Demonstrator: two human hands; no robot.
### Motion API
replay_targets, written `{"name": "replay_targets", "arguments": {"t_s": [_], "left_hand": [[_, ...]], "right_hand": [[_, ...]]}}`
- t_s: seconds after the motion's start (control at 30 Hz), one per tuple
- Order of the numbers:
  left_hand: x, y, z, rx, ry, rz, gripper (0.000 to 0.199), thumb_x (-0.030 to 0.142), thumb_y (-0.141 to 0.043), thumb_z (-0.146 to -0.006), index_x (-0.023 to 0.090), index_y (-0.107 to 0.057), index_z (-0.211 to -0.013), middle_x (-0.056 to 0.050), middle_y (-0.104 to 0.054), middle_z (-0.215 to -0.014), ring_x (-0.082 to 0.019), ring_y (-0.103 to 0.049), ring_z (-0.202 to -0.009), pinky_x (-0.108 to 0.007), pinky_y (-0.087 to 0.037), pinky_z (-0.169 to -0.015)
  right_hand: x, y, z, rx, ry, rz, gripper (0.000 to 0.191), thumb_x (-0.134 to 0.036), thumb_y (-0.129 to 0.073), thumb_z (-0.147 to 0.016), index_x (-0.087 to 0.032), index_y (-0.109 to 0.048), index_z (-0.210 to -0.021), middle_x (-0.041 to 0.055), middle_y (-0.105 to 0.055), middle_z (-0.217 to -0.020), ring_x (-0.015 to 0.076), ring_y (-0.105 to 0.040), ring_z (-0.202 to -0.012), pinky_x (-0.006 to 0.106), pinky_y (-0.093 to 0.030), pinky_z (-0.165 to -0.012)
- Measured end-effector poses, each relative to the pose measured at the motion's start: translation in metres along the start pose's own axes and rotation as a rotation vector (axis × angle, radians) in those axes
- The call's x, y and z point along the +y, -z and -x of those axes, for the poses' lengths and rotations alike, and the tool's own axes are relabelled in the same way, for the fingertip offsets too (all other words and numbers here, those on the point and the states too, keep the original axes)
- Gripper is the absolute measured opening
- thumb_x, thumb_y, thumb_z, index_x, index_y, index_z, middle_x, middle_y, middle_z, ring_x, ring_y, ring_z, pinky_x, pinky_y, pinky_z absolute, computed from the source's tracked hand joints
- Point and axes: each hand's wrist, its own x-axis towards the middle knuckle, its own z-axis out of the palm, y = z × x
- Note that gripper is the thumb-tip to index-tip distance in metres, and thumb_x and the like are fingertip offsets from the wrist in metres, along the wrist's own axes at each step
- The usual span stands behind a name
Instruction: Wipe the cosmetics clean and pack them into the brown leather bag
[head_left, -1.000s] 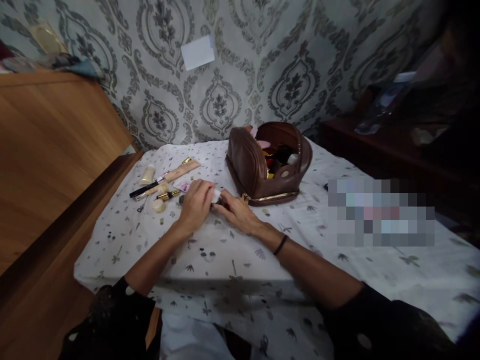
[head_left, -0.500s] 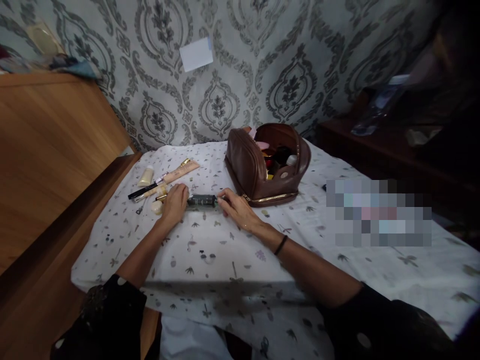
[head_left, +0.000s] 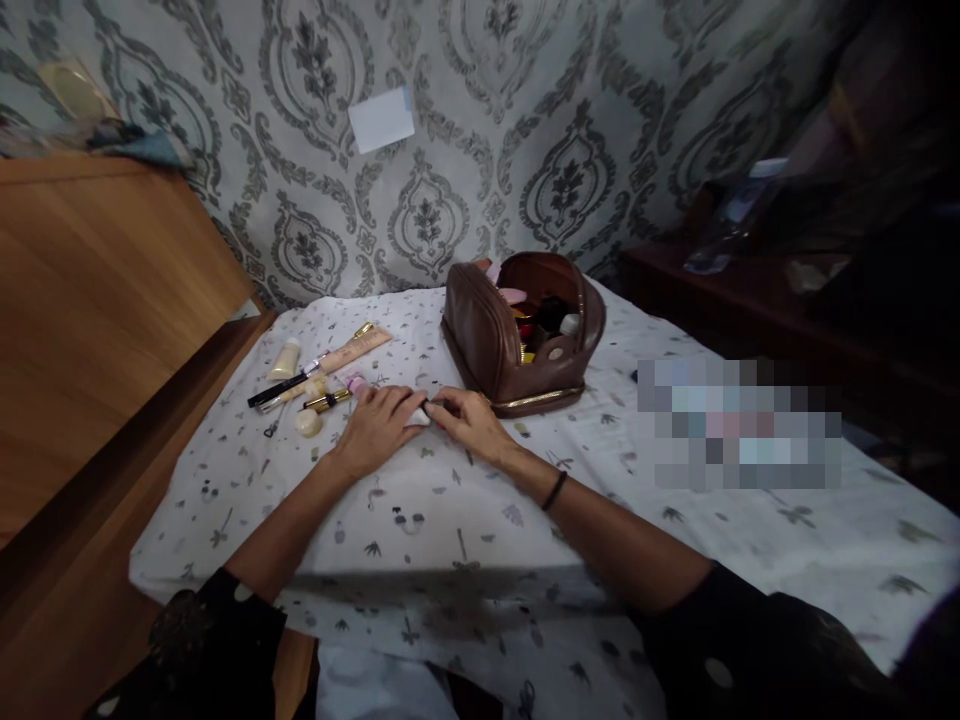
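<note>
My left hand (head_left: 379, 425) lies over a small item (head_left: 421, 412) with a whitish part and a dark end, its fingers bent around it. The fingertips of my right hand (head_left: 469, 425) pinch the item's dark end. Most of the item is hidden under my fingers. To the left lie a cream tube (head_left: 285, 360), a black pen-like stick (head_left: 277, 388), a beige tube (head_left: 356, 350), a black and gold tube (head_left: 328, 401), a pink item (head_left: 355, 383) and a small round cream jar (head_left: 307, 423). Behind my right hand stands an open brown bag (head_left: 480, 330) with cosmetics inside.
A printed white cloth (head_left: 465, 520) covers the surface. A wooden cabinet (head_left: 105, 300) stands at the left. On a dark table (head_left: 652, 270) at the right is a clear bottle (head_left: 724, 225). A pixelated patch covers something on the cloth at the right.
My left hand has moved right, over the item, and now hides most of it. The pink item and black and gold tube show more fully. The view has shifted slightly.
</note>
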Motion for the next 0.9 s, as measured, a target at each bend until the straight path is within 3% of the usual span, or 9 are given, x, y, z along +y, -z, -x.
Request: {"name": "replay_targets", "arguments": {"t_s": [0.2,0.43,0.6,0.77,0.83,0.9], "left_hand": [[-0.026,0.003,0.014,-0.047,0.129,0.105,0.042,0.04,-0.057,-0.093,0.017,-0.051,-0.127,-0.015,-0.062,-0.114,-0.03,-0.059,-0.108,-0.044,-0.047,-0.092],[-0.029,0.003,0.022,-0.038,0.316,0.351,0.036,0.029,-0.064,-0.086,0.021,-0.054,-0.12,-0.008,-0.061,-0.111,-0.025,-0.059,-0.107,-0.039,-0.049,-0.092],[-0.006,0.023,0.015,0.029,0.462,0.594,0.024,0.032,-0.068,-0.078,0.018,-0.06,-0.096,-0.001,-0.065,-0.085,-0.019,-0.06,-0.079,-0.028,-0.046,-0.071],[0.027,0.055,0.015,0.079,0.516,0.769,0.02,0.036,-0.066,-0.08,0.017,-0.059,-0.085,0.003,-0.06,-0.072,-0.014,-0.053,-0.066,-0.024,-0.039,-0.063],[0.037,0.063,0.016,0.191,0.552,0.881,0.023,0.04,-0.063,-0.083,0.018,-0.059,-0.086,0.003,-0.059,-0.071,-0.014,-0.053,-0.067,-0.024,-0.04,-0.064],[0.048,0.068,0.016,0.376,0.634,1.034,0.03,0.047,-0.059,-0.087,0.017,-0.06,-0.083,0.001,-0.06,-0.073,-0.014,-0.054,-0.07,-0.023,-0.043,-0.067]], "right_hand": [[-0.003,0.003,-0.001,0.008,-0.076,-0.095,0.035,-0.048,-0.054,-0.086,-0.018,-0.056,-0.067,-0.0021,-0.054,-0.055,0.0101,-0.043,-0.047,0.023,-0.031,-0.047],[-0.006,0.003,-0.002,0.043,-0.142,-0.313,0.042,-0.06,-0.062,-0.079,-0.019,-0.054,-0.072,-0.0035,-0.054,-0.054,0.009,-0.045,-0.041,0.023,-0.033,-0.043],[-0.015,-0.004,-0.002,0.037,-0.114,-0.645,0.046,-0.051,-0.082,-0.061,-0.018,-0.059,-0.084,-0.0032,-0.06,-0.068,0.0099,-0.053,-0.053,0.022,-0.039,-0.048],[-0.041,-0.02,0.01,-0.023,-0.15,-0.753,0.045,-0.045,-0.086,-0.057,-0.017,-0.069,-0.088,0.0008,-0.069,-0.083,0.0145,-0.06,-0.075,0.027,-0.047,-0.07],[-0.055,-0.026,0.016,0.002,-0.178,-0.857,0.042,-0.049,-0.083,-0.063,-0.019,-0.07,-0.089,0.0015,-0.071,-0.088,0.0158,-0.061,-0.08,0.029,-0.047,-0.077],[-0.071,-0.033,0.023,0.023,-0.214,-0.985,0.042,-0.055,-0.08,-0.066,-0.02,-0.07,-0.086,0.0029,-0.072,-0.09,0.0179,-0.063,-0.087,0.03,-0.047,-0.082]]}}
